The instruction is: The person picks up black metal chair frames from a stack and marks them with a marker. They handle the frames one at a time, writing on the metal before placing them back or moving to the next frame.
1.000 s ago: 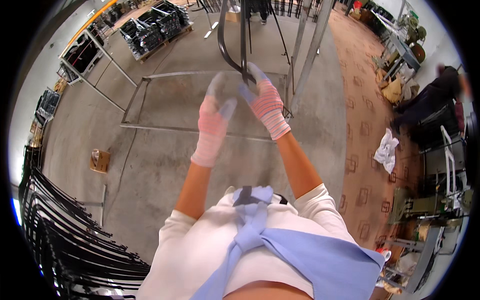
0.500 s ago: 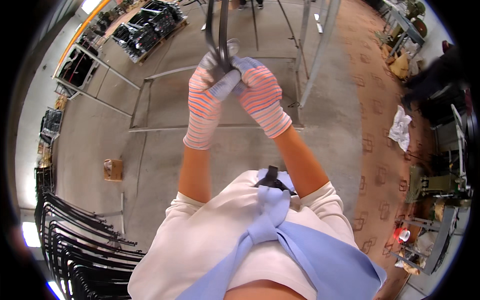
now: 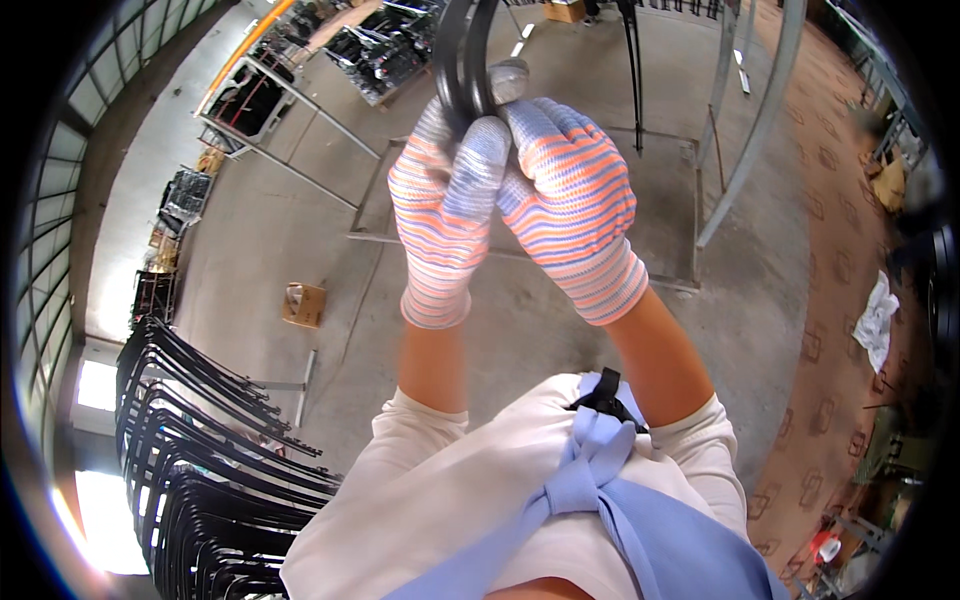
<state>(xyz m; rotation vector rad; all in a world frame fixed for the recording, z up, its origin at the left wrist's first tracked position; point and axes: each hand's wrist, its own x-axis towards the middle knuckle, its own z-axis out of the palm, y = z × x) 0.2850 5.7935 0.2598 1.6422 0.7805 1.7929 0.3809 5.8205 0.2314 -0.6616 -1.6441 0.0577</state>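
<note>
Where black tubes bend: striped gloves meet
Left hand: pinching the tubes, thumb in front
Right hand: curled alongside; fingertips hidden, cannot tell its grip

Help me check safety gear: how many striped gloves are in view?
2: the left glove and the right glove, both worn, up at the black tubing. Others could be hidden in the background.
</note>
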